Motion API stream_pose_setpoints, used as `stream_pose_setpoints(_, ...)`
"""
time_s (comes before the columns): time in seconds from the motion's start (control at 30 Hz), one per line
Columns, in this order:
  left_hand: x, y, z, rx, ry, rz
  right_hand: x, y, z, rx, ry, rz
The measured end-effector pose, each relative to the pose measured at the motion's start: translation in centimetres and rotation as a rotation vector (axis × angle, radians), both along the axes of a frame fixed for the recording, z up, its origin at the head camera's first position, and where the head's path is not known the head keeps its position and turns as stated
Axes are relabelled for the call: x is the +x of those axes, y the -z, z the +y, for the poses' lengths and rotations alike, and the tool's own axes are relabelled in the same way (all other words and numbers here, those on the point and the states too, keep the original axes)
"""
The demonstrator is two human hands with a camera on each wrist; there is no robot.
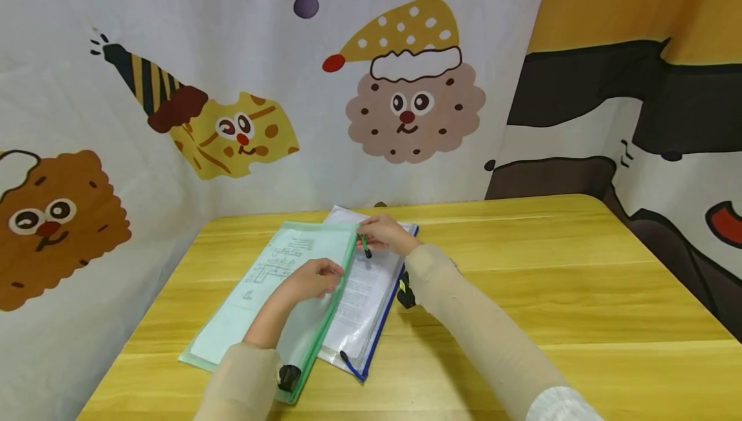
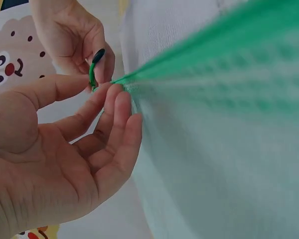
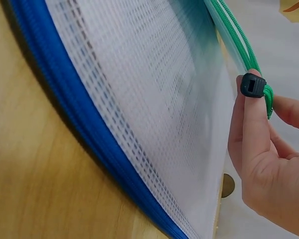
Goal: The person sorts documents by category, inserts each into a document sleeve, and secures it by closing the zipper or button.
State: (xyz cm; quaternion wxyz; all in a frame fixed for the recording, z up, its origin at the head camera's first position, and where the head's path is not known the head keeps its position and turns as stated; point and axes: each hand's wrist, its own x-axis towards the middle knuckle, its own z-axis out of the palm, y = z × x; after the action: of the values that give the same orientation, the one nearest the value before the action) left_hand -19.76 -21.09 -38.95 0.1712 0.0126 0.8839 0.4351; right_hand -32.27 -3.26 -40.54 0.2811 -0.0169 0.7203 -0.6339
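A pale green zip folder (image 1: 232, 331) with drawings showing through it lies slanted on the table. It partly covers a clear mesh zip folder (image 1: 359, 292) with a blue zip and printed paper inside. My right hand (image 1: 384, 234) pinches the green folder's far right corner, at the end of its zip. From that corner hangs a green zip pull with a black tip (image 1: 368, 253), seen beside the fingers (image 3: 256, 124) in the right wrist view. Over the green zip edge, my left hand (image 1: 313, 278) has its fingers loosely bent, thumb and index fingertips close to the edge.
Both folders lie on a yellow wood-grain table (image 1: 551, 292). The blue zip's pull (image 1: 350, 364) lies at the near end of the lower folder. A white curtain (image 1: 261, 35) with cartoon biscuits hangs behind the table's far edge.
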Motion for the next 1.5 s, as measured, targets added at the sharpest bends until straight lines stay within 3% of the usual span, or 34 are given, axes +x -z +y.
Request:
stream_pose_setpoints(0.17,-0.9,0.2,0.9,0.016,-0.054,0.07,0.2,-0.1,0.1,-0.016,-0.001,0.0)
stream_pose_setpoints(0.37,-1.8,0.6,2.2,0.081,-0.203,0.168,0.5,-0.3,0.0,-0.038,0.006,-0.004)
stream_pose_setpoints(0.63,-2.6,1.3,3.5,0.139,-0.33,0.215,0.9,-0.7,-0.1,-0.042,0.005,0.001)
stream_pose_setpoints(0.9,-3.2,2.8,4.4,0.001,-0.349,0.313,1.3,-0.8,-0.4,-0.032,0.042,0.012)
stream_pose_setpoints(1.1,-3.2,3.0,5.0,-0.127,-0.352,0.345,1.3,-0.3,-0.6,-0.024,0.053,0.025)
stream_pose_setpoints(1.3,-3.2,3.0,5.2,-0.142,-0.358,0.369,1.2,0.3,-0.8,-0.049,0.084,0.013)
stream_pose_setpoints(1.5,-3.3,3.2,4.9,-0.085,-0.367,0.358,1.2,0.5,-0.9,-0.055,0.112,0.011)
